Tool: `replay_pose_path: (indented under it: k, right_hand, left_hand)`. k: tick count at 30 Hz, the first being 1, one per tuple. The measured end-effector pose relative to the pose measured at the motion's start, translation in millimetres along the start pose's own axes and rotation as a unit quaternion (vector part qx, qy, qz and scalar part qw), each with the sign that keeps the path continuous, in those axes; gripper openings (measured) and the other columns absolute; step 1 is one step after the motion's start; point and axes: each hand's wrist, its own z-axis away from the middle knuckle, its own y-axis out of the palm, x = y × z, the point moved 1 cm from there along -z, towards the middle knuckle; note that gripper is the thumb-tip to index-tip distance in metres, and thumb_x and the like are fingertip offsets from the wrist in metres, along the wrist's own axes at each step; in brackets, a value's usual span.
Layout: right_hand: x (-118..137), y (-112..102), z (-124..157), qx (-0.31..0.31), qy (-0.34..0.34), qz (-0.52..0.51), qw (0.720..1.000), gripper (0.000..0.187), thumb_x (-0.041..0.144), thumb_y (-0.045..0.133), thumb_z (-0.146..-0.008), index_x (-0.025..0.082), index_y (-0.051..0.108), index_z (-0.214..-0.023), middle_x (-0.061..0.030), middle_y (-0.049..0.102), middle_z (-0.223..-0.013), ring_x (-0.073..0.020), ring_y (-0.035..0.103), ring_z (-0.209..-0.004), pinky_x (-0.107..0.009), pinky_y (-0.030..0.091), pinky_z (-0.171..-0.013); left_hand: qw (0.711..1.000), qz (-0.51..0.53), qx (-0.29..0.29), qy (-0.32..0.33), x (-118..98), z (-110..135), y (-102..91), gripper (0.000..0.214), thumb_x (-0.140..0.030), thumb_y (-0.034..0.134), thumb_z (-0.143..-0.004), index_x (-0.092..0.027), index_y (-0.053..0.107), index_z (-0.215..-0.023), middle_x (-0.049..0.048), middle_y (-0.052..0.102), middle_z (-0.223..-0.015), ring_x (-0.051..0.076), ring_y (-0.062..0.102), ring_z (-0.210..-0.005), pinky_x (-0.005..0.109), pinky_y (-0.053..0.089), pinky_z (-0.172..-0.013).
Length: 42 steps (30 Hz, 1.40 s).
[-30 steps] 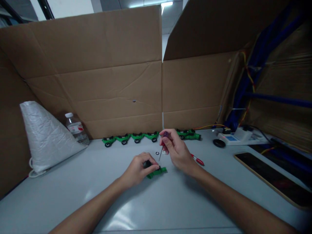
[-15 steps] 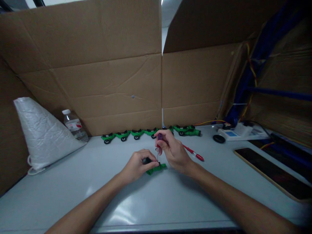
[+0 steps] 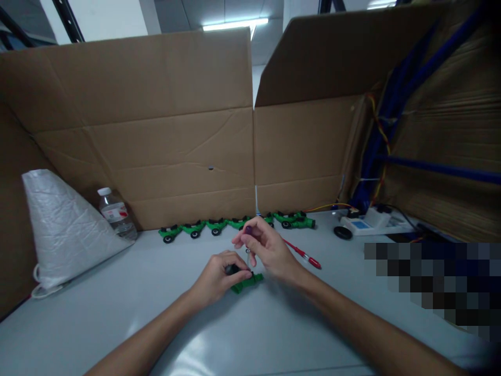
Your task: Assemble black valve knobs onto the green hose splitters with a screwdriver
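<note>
Head view: left hand (image 3: 219, 274) is pinched onto the green toy (image 3: 246, 283), fingers curled over its black part, green body sticking out past the thumb. Toy sits at the middle of the table (image 3: 188, 334); can't tell if it's touching the surface. Right hand (image 3: 270, 250) has thumb and index closed on the purple-handled screwdriver (image 3: 249, 230), shaft near upright, tip down by the left fingertips; contact too small to confirm. Row of green vehicles (image 3: 194, 230) runs along the foot of the cardboard wall (image 3: 176, 146). Red tool (image 3: 309, 259) lies just beyond the right wrist. Black ring (image 3: 343, 233) beside power strip (image 3: 376, 224).
</note>
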Motion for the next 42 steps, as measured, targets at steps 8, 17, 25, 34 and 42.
replay_pose_path:
  k: [8,17,25,34,42]
  right_hand:
    - [-1.6,0.6,-4.7,0.035,0.081,-0.15,0.985,0.039,0.059,0.059,-0.103,0.022,0.063,-0.113,-0.0019,0.063,-0.086,-0.012,0.055,-0.064,-0.022,0.039,-0.05]
    - [-2.1,3.4,-4.7,0.007,0.076,-0.146,0.986,0.046,0.053,0.083,-0.086,0.025,0.05,-0.1,0.0003,0.07,-0.082,-0.0116,0.058,-0.06,-0.019,0.036,-0.047]
    - [-2.2,2.5,-4.9,0.041,0.094,-0.169,0.98,0.041,0.061,0.064,-0.099,0.021,0.065,-0.108,-0.0025,0.062,-0.085,-0.0139,0.061,-0.072,-0.02,0.042,-0.052]
    - [-4.3,4.4,-5.9,0.016,0.073,-0.148,0.986,0.047,0.055,0.084,-0.085,0.025,0.051,-0.098,0.0027,0.067,-0.074,-0.0116,0.056,-0.057,-0.019,0.039,-0.046]
    - [-0.7,3.3,-5.0,0.049,0.072,-0.13,0.988,0.041,0.061,0.066,-0.098,0.021,0.062,-0.107,-0.0012,0.065,-0.087,-0.0105,0.058,-0.06,-0.021,0.046,-0.049]
  left_hand:
    - [1.0,0.022,-0.003,-0.019,1.0,-0.4,-2.7,0.03,-0.048,0.079,-0.09,-0.018,0.083,-0.086,0.0093,0.077,-0.092,0.023,0.068,-0.093,0.036,0.05,-0.09]
    - [1.0,0.027,0.007,-0.014,3.7,-3.1,-2.9,0.031,-0.048,0.079,-0.091,-0.018,0.083,-0.086,0.0087,0.077,-0.094,0.024,0.067,-0.098,0.037,0.048,-0.096]
    - [0.999,0.026,0.009,-0.015,7.3,-1.5,-2.0,0.029,-0.047,0.079,-0.09,-0.019,0.085,-0.087,0.0084,0.078,-0.091,0.023,0.068,-0.096,0.036,0.051,-0.091]
    - [0.999,0.027,0.018,-0.012,7.7,-1.9,-2.7,0.028,-0.047,0.079,-0.091,-0.019,0.085,-0.092,0.0094,0.079,-0.094,0.023,0.069,-0.098,0.036,0.051,-0.094]
    - [0.999,0.032,0.017,-0.012,3.9,-2.0,-3.2,0.029,-0.046,0.079,-0.09,-0.018,0.085,-0.091,0.0103,0.078,-0.1,0.023,0.069,-0.096,0.034,0.053,-0.091]
